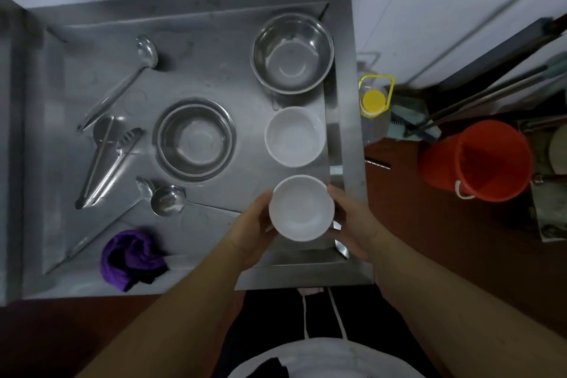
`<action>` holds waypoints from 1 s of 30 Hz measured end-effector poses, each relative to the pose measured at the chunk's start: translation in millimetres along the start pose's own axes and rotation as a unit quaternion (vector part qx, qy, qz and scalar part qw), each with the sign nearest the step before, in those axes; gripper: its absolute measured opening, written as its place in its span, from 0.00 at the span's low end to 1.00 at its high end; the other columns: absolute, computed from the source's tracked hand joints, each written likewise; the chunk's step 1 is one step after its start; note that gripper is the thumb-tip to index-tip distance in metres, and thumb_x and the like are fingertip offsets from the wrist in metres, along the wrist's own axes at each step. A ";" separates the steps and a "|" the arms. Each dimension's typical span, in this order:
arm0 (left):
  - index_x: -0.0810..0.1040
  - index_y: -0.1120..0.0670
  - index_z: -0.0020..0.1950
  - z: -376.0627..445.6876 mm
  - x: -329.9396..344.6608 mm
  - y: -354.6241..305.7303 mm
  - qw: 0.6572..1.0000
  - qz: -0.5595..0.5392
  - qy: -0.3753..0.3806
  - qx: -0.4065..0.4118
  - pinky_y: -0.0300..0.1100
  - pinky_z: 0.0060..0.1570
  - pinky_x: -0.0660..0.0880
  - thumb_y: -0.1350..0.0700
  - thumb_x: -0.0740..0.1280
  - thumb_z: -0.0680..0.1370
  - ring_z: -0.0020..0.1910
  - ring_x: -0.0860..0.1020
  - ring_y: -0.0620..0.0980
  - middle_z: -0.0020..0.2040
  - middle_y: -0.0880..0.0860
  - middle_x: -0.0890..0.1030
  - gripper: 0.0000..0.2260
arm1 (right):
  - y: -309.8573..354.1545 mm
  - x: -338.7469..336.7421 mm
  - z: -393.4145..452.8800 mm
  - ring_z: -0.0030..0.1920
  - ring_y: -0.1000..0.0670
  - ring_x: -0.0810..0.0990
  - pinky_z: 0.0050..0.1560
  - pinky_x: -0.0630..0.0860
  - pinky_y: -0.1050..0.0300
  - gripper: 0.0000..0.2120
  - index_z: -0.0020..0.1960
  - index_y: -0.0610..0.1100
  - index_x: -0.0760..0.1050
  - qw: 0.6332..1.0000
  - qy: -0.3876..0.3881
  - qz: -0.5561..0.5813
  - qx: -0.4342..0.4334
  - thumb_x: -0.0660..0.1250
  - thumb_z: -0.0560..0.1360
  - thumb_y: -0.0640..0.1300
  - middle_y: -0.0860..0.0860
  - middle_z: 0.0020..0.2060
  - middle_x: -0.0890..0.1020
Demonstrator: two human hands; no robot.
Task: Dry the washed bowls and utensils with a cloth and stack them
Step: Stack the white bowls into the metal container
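now both hands, left hand (254, 224) and right hand (352, 221), grip the white bowl (301, 209) by its sides at 5 o'clock of the bench (199, 70), probably to dry it; purple cloth (132, 258) lies at 7 o'clock.

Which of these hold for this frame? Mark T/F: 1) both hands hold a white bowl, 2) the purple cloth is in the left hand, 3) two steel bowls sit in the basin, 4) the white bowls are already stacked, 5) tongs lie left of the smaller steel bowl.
1. True. The left hand and right hand grip the near white bowl from either side.
2. False. The purple cloth lies bunched at the near edge of the basin, untouched.
3. True. A large steel bowl and a smaller steel bowl.
4. False. The second white bowl sits apart, beyond the held one.
5. True. The tongs lie to its left.
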State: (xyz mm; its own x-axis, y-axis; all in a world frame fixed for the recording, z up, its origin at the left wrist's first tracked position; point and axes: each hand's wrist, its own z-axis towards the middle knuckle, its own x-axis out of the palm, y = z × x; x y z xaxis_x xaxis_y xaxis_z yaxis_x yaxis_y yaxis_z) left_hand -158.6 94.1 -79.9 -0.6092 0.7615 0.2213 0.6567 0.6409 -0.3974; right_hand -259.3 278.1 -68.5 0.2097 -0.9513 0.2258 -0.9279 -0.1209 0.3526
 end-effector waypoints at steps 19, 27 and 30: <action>0.82 0.46 0.68 -73.1 2.8 -61.7 0.996 0.057 0.039 0.062 0.52 0.63 0.79 0.37 0.68 0.77 0.62 0.84 0.50 0.64 0.51 0.86 0.23 | 52.2 16.6 -56.7 0.54 0.46 0.88 0.48 0.86 0.44 0.26 0.59 0.54 0.85 0.996 0.031 -0.061 -0.055 0.79 0.66 0.66 0.52 0.52 0.89; 0.83 0.48 0.64 -60.9 16.6 -153.9 0.990 0.074 0.034 0.115 0.49 0.55 0.83 0.34 0.69 0.75 0.56 0.87 0.50 0.59 0.52 0.88 0.24 | 133.3 52.7 -48.9 0.41 0.47 0.88 0.45 0.86 0.45 0.26 0.49 0.52 0.88 0.992 0.043 -0.070 -0.097 0.77 0.62 0.70 0.50 0.46 0.88; 0.82 0.49 0.65 -39.6 28.7 -195.9 0.987 0.091 0.032 0.126 0.48 0.53 0.83 0.34 0.66 0.79 0.56 0.87 0.50 0.58 0.52 0.88 0.24 | 176.0 67.8 -39.3 0.47 0.42 0.87 0.51 0.86 0.35 0.21 0.48 0.50 0.88 0.991 0.025 -0.059 -0.116 0.77 0.70 0.67 0.49 0.47 0.88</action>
State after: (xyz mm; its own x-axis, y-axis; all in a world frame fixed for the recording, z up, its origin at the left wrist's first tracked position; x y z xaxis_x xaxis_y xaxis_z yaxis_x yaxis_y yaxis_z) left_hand -287.1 -5.7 39.6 -0.4564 0.8718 0.1781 0.6162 0.4540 -0.6435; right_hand -396.2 203.4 44.6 0.3331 -0.9184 0.2135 -0.8014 -0.1565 0.5773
